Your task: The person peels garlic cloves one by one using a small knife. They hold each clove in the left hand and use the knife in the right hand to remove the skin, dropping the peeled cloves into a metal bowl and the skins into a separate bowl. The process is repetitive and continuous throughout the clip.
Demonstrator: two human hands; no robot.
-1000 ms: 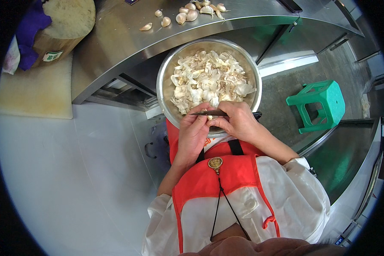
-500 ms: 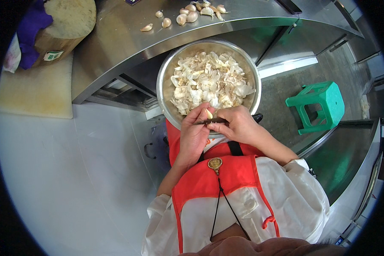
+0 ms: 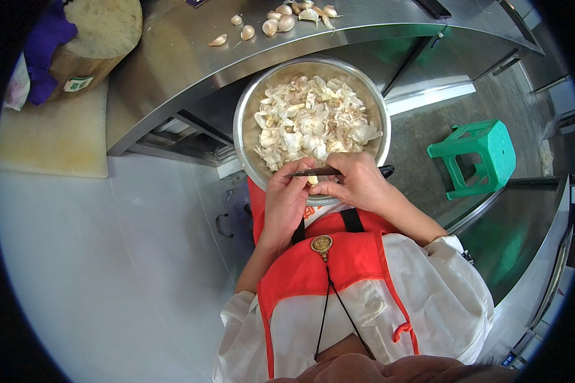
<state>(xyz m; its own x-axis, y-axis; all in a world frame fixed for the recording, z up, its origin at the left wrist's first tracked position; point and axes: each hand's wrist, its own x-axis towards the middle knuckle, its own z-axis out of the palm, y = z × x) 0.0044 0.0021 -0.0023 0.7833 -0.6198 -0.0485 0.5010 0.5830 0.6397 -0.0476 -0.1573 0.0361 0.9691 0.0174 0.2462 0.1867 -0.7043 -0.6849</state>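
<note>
Over the near rim of a metal bowl (image 3: 241,121), my two hands meet. My left hand (image 3: 286,196) pinches a pale garlic clove (image 3: 312,180) between thumb and fingers. In my right hand (image 3: 359,182) is a small dark-bladed knife (image 3: 318,172), its black handle end showing beyond the palm. The blade lies across the top of the clove, its tip reaching over my left fingers. My right thumb is close against the clove. Garlic skins (image 3: 313,121) fill much of the bowl, which rests at my lap.
Unpeeled garlic cloves (image 3: 286,23) lie on the steel counter (image 3: 179,57) ahead. A round wooden block (image 3: 102,32) with purple cloth (image 3: 45,48) stands at the far left on a pale cutting board (image 3: 57,140). To the right is a green plastic stool (image 3: 482,159).
The knife has moved slightly up and left, from below the clove's tip to across its top. The clove has shifted down between the fingers. The bowl stays put.
</note>
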